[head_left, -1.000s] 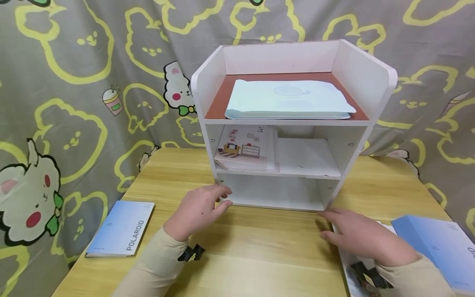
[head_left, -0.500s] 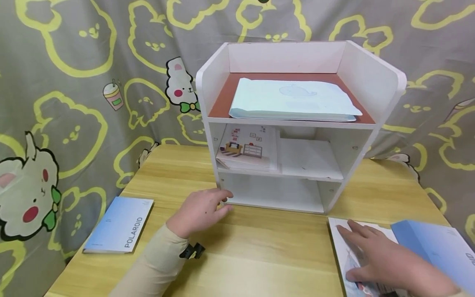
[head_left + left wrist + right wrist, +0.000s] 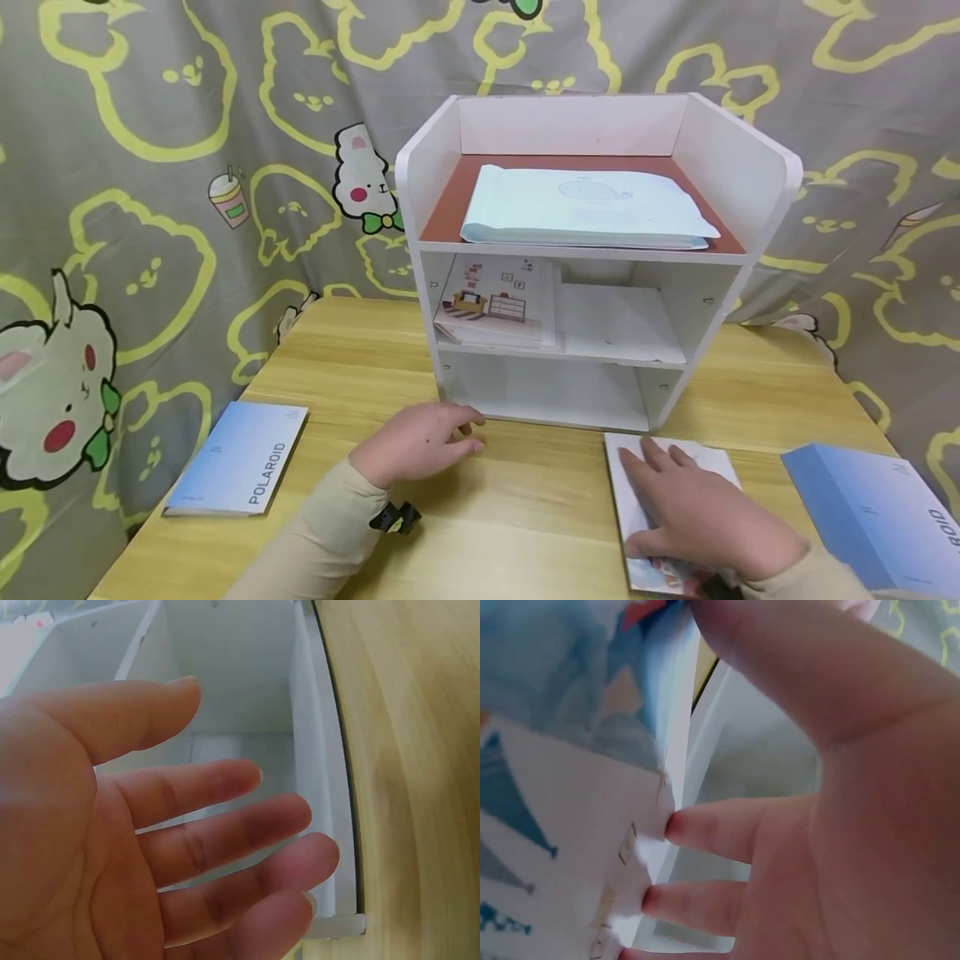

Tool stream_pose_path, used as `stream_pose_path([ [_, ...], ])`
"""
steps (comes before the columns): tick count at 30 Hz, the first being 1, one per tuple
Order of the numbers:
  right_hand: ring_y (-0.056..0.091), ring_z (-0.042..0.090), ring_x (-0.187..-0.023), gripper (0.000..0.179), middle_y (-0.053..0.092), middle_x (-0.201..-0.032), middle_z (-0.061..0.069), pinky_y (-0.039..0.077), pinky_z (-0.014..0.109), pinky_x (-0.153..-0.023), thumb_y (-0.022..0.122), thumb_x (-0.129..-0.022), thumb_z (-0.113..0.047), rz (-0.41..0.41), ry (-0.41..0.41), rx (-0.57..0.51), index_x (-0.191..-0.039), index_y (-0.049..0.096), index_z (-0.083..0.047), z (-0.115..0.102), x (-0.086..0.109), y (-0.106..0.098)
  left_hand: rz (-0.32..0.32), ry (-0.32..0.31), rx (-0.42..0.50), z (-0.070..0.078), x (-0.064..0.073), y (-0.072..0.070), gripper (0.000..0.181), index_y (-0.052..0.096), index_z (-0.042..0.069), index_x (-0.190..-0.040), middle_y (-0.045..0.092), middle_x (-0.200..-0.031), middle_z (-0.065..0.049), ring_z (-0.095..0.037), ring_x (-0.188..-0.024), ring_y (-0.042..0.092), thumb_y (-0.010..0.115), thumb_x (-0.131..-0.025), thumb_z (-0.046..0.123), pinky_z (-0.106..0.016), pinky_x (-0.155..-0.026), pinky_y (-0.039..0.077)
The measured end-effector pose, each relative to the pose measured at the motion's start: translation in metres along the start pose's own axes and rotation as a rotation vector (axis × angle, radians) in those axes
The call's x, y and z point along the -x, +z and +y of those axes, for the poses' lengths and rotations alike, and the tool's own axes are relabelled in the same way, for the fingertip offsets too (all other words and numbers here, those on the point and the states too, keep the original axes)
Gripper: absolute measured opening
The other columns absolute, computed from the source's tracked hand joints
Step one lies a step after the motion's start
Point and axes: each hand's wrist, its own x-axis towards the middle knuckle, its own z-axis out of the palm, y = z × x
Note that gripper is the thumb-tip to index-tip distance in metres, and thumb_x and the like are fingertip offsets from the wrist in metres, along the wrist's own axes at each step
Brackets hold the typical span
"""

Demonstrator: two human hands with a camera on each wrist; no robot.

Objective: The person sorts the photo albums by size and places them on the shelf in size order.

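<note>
Spread fingers of my right hand (image 3: 708, 517) press down on a white picture book (image 3: 716, 465), which lies flat on the table just in front of the shelf's right corner. The right wrist view shows fingertips touching the book's pale cover (image 3: 577, 817), printed with blue shapes; the thumb lies along its edge. My left hand (image 3: 420, 442) holds nothing and hovers before the bottom compartment, its fingers loosely bent. In the left wrist view its palm (image 3: 52, 840) faces the camera, with the white shelf (image 3: 232, 682) behind.
The small white shelf unit (image 3: 547, 388) stands at the back. A pale whale-printed packet (image 3: 592, 208) lies on top, and illustrated books (image 3: 495, 304) lie in its middle compartment. Blue POLAROID books lie at left (image 3: 240, 458) and right (image 3: 877, 517). A patterned curtain (image 3: 285, 75) hangs behind.
My right hand moved from beside the shelf onto the picture book, then slid it left, away from the right blue book. My left hand has shifted slightly right.
</note>
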Motion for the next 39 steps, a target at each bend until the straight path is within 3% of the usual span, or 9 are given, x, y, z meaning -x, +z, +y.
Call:
stream_pose_path([
  [9, 0.05, 0.064, -0.116, 0.105, 0.047, -0.14, 0.038, 0.05, 0.068, -0.083, 0.075, -0.073, -0.071, 0.136, -0.059, 0.059, -0.145, 0.051, 0.001, -0.052, -0.038, 0.005, -0.041, 0.008, 0.002, -0.003, -0.003, 0.008, 0.04, 0.066, 0.009, -0.131, 0.071, -0.104, 0.007, -0.014, -0.097, 0.067, 0.06, -0.102, 0.036, -0.039, -0.088, 0.054],
  [16, 0.05, 0.061, -0.12, 0.097, 0.046, -0.143, 0.035, 0.049, 0.066, -0.09, 0.071, -0.08, -0.069, 0.109, -0.065, 0.07, -0.147, 0.051, -0.003, -0.083, -0.057, 0.002, -0.062, 0.006, 0.005, -0.006, -0.004, 0.013, 0.041, 0.067, 0.009, -0.129, 0.071, -0.099, 0.007, -0.012, -0.092, 0.067, 0.061, -0.101, 0.039, -0.038, -0.084, 0.055],
  [22, 0.052, 0.055, -0.123, 0.086, 0.047, -0.146, 0.031, 0.052, 0.062, -0.089, 0.07, -0.085, -0.062, 0.107, -0.127, 0.076, -0.146, 0.052, -0.005, -0.098, -0.069, 0.001, -0.084, -0.011, 0.015, -0.009, -0.005, 0.016, 0.042, 0.067, 0.008, -0.129, 0.069, -0.095, 0.006, -0.01, -0.086, 0.064, 0.061, -0.101, 0.039, -0.037, -0.081, 0.054],
  [26, 0.056, 0.045, -0.125, 0.077, 0.048, -0.147, 0.027, 0.053, 0.057, -0.092, 0.071, -0.087, -0.055, 0.118, -0.167, 0.011, -0.145, 0.054, -0.006, -0.094, -0.071, -0.002, -0.089, -0.023, 0.013, -0.009, -0.006, 0.02, 0.044, 0.066, 0.01, -0.132, 0.068, -0.097, 0.007, -0.011, -0.089, 0.063, 0.061, -0.101, 0.04, -0.038, -0.084, 0.054],
  [32, 0.05, 0.037, -0.134, 0.066, 0.049, -0.15, 0.019, 0.042, 0.055, -0.108, 0.068, -0.094, -0.045, 0.109, -0.213, -0.231, -0.145, 0.054, -0.006, -0.064, -0.055, -0.006, -0.101, -0.03, 0.034, -0.009, -0.009, 0.025, 0.046, 0.065, 0.011, -0.133, 0.065, -0.094, 0.011, -0.007, -0.083, 0.059, 0.06, -0.1, 0.043, -0.035, -0.081, 0.053],
  [36, 0.049, 0.036, -0.135, 0.061, 0.054, -0.146, 0.016, 0.038, 0.056, -0.11, 0.066, -0.097, -0.042, 0.162, -0.214, -0.254, -0.143, 0.056, -0.004, -0.042, -0.042, -0.006, -0.095, -0.02, 0.056, -0.01, -0.013, 0.027, 0.039, 0.069, 0.013, -0.123, 0.061, -0.085, 0.01, -0.009, -0.077, 0.056, 0.059, -0.101, 0.043, -0.034, -0.075, 0.05],
  [39, 0.055, 0.036, -0.129, 0.059, 0.06, -0.139, 0.016, 0.042, 0.056, -0.106, 0.066, -0.097, -0.043, 0.163, -0.224, -0.231, -0.139, 0.06, -0.002, -0.029, -0.037, -0.006, -0.081, -0.024, 0.061, -0.01, -0.016, 0.031, 0.039, 0.069, 0.014, -0.122, 0.067, -0.096, 0.004, -0.013, -0.09, 0.062, 0.057, -0.101, 0.045, -0.037, -0.084, 0.052],
])
